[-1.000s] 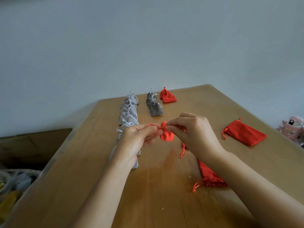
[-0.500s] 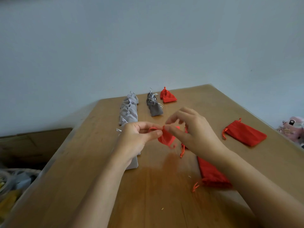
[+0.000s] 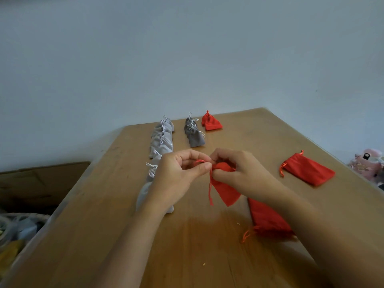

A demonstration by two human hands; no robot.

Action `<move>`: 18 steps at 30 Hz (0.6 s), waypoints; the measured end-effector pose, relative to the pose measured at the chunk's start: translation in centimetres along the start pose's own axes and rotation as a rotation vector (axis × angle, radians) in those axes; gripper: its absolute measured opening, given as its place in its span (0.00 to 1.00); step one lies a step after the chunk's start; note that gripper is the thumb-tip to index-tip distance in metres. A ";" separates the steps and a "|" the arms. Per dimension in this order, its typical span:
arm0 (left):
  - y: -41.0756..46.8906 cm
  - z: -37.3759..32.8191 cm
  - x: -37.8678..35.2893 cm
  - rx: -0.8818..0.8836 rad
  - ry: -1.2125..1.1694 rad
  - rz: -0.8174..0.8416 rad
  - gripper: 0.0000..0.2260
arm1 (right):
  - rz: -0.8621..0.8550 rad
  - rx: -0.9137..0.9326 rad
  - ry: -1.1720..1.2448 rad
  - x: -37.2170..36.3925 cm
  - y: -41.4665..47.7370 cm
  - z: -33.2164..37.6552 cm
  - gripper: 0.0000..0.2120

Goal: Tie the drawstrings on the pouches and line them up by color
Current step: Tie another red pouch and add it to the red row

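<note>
Left hand [image 3: 176,175]: thumb and forefinger pinch the drawstring [image 3: 210,190] of the held pouch [image 3: 227,193]; the other fingers are curled

Right hand [image 3: 241,175]: fingers curled round the gathered neck of the held pouch

Held pouch: red, raised above the surface [image 3: 207,256], between the two hands near its middle. The body hangs down toward the person. One cord end hangs loose on its left side, and a small loop shows by the left thumb. Whether a knot is formed cannot be told

Light grey row [image 3: 162,142]: pouches with drawn necks, in a line from the far edge toward the person, left of centre. The nearest ones are partly hidden by the left hand

Dark grey row [image 3: 194,136]: a short line just right of the light grey row, at the far end

Tied red pouch [image 3: 211,124]: just beside the dark grey row, on its right, near the far edge

Flat red pouch [image 3: 309,169]: lies flat, neck not drawn, well apart to the right

Near red pouch [image 3: 268,219]: flat, partly under the right forearm, cords trailing toward the person

Off the surface: pink toy [image 3: 367,163] at the right edge, cardboard box [image 3: 41,179] at left, basket [image 3: 12,229] at lower left
</note>
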State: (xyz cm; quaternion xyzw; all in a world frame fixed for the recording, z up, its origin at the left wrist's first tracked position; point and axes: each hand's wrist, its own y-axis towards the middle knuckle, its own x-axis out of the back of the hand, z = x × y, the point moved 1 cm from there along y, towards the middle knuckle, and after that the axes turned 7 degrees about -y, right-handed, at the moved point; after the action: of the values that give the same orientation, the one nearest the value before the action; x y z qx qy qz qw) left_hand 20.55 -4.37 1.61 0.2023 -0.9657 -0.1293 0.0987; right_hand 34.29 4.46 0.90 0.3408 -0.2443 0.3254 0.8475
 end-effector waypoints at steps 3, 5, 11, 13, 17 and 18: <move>-0.2 0.0 -0.3 -0.083 0.086 -0.029 0.08 | -0.013 -0.023 0.025 0.3 0.1 -0.1 0.04; -0.4 -0.1 -0.5 -0.141 0.132 -0.060 0.08 | -0.027 -0.033 0.035 0.3 0.1 -0.1 0.04; -0.8 0.1 -1.4 -0.277 0.212 -0.124 0.06 | -0.086 -0.030 0.043 0.6 0.3 -0.2 0.08; -0.8 0.1 -1.6 -0.318 0.247 -0.143 0.07 | -0.092 -0.028 0.054 0.6 0.3 -0.2 0.07; -0.9 0.0 -1.7 -0.402 0.313 -0.207 0.07 | -0.093 -0.031 0.073 0.7 0.3 -0.2 0.04; -0.9 0.0 -1.6 -0.402 0.312 -0.219 0.06 | -0.093 -0.032 0.076 0.6 0.3 -0.3 0.03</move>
State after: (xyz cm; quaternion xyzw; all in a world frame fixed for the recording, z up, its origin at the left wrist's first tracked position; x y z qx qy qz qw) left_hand 22.33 -4.53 1.12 0.2991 -0.8663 -0.2956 0.2696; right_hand 34.58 5.04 1.25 0.3255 -0.2012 0.2943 0.8758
